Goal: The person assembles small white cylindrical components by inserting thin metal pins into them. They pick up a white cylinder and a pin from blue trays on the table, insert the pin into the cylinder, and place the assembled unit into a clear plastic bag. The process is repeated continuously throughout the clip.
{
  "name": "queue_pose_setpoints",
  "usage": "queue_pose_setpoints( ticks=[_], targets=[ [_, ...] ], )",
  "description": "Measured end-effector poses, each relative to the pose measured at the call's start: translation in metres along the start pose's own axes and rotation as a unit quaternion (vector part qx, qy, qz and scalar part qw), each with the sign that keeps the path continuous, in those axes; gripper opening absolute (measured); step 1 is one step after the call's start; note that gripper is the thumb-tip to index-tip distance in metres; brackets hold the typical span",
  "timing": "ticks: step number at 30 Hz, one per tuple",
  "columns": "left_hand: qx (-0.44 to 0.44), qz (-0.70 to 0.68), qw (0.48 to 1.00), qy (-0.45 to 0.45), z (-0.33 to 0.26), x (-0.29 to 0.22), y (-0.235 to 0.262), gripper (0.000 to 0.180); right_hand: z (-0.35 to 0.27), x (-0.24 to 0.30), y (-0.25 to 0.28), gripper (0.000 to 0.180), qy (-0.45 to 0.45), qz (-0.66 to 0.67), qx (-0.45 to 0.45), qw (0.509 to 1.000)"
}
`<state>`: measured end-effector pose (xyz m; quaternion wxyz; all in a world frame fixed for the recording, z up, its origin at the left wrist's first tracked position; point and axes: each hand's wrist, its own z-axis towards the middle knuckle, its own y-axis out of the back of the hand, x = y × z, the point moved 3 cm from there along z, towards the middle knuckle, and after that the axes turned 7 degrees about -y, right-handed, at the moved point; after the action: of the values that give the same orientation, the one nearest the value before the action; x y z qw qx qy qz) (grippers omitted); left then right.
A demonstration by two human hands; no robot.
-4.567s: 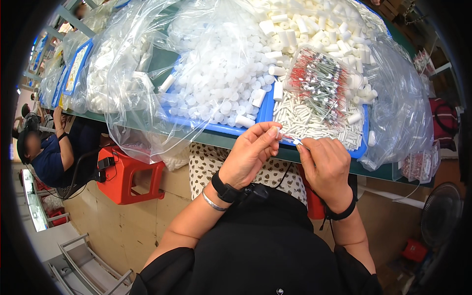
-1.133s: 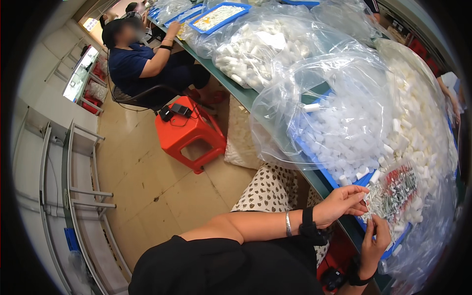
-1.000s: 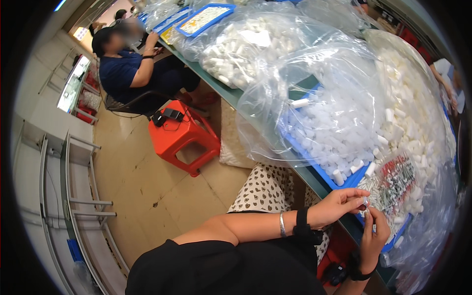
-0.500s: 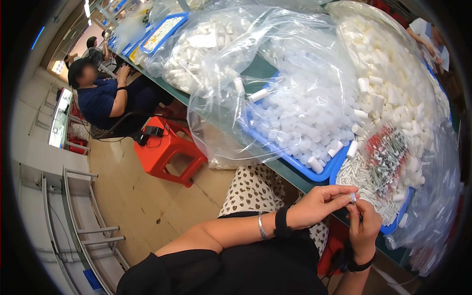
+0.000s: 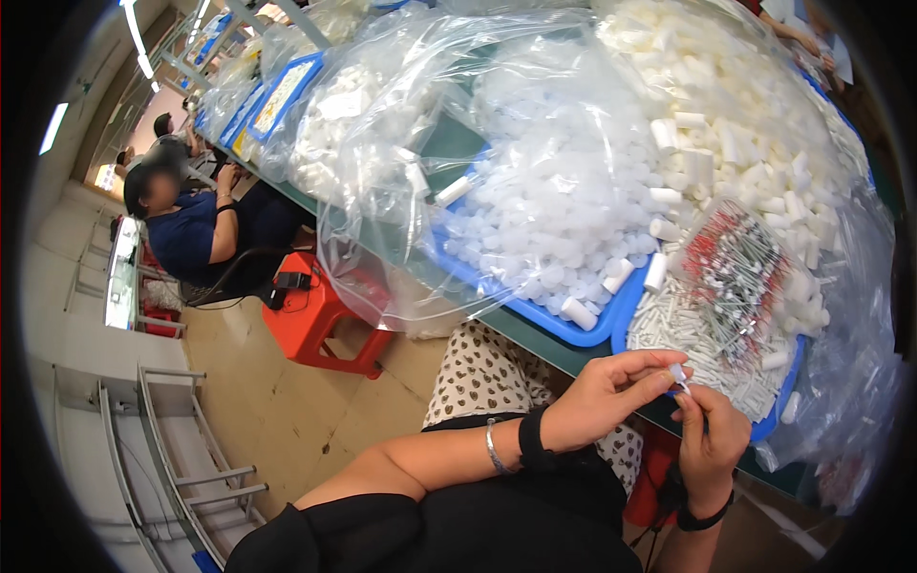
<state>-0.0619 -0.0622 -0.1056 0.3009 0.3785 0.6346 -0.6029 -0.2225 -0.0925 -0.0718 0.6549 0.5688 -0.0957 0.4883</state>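
My left hand point(image 5: 609, 399) is closed in a pinch on a small whitish plastic cap point(image 5: 677, 371), held between thumb and fingertips. My right hand point(image 5: 712, 435) meets it just below, its fingers pinched on a small slim white piece whose kind I cannot tell. Both hands are close together at the table's edge. Just beyond them lies a blue tray point(image 5: 791, 390) of slim white tubes point(image 5: 659, 329). On the tubes sits a clear container of metal pins point(image 5: 735, 286) with some red parts.
Another blue tray point(image 5: 583, 334) holds a heap of translucent caps point(image 5: 535, 229) under clear plastic. White cylinders point(image 5: 726, 143) are piled at the far right. A red stool point(image 5: 315, 329) stands left of the green table point(image 5: 530, 336). Another person point(image 5: 196, 220) sits further along.
The view has shifted slightly, so the table's things sit further left. My hands stay together at the cap; a white piece now shows at my right fingertips where a darker thin part showed before.
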Motion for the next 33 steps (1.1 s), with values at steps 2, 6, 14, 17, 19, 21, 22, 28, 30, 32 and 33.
queue_pose_setpoints(
  ticks=[2, 6, 14, 17, 19, 21, 22, 28, 30, 32, 33],
  targets=[
    [0.001, -0.005, 1.000, 0.004, 0.004, 0.008, -0.005, 0.034, -0.001, -0.002, 0.004, 0.010, 0.016, -0.024, -0.016, 0.999],
    [-0.056, 0.062, 0.997, 0.002, 0.001, -0.001, -0.004, 0.033, 0.003, 0.000, -0.002, 0.021, 0.032, 0.005, 0.018, 0.999],
    [-0.078, -0.059, 0.995, -0.031, 0.005, -0.008, 0.019, 0.035, -0.001, -0.028, 0.053, 0.018, -0.062, -0.097, -0.096, 0.989],
    [-0.077, -0.094, 0.992, -0.021, 0.003, -0.011, 0.018, 0.036, -0.004, -0.047, 0.090, 0.014, -0.134, -0.203, -0.105, 0.964],
    [-0.070, -0.097, 0.993, -0.017, 0.002, -0.007, 0.020, 0.037, -0.001, -0.058, 0.102, 0.014, -0.127, -0.244, -0.097, 0.956],
    [-0.062, -0.099, 0.993, -0.008, 0.001, -0.005, 0.022, 0.038, 0.007, -0.058, 0.104, 0.016, -0.082, -0.270, -0.068, 0.957],
    [-0.061, -0.100, 0.993, -0.002, -0.001, -0.006, 0.022, 0.039, 0.013, -0.057, 0.098, 0.017, -0.054, -0.273, -0.048, 0.959],
    [-0.041, -0.119, 0.992, 0.028, 0.000, -0.007, 0.015, 0.039, 0.015, -0.082, 0.082, 0.016, -0.049, -0.358, 0.038, 0.932],
    [-0.054, -0.106, 0.992, 0.028, 0.000, -0.010, 0.015, 0.039, 0.014, -0.077, 0.084, 0.017, -0.070, -0.331, 0.020, 0.941],
    [-0.052, -0.100, 0.993, 0.023, 0.000, -0.011, 0.015, 0.039, 0.013, -0.070, 0.092, 0.018, -0.086, -0.262, -0.028, 0.961],
    [-0.043, -0.096, 0.994, 0.018, 0.000, -0.012, 0.016, 0.039, 0.011, -0.064, 0.095, 0.019, -0.095, -0.227, -0.052, 0.968]
  ],
)
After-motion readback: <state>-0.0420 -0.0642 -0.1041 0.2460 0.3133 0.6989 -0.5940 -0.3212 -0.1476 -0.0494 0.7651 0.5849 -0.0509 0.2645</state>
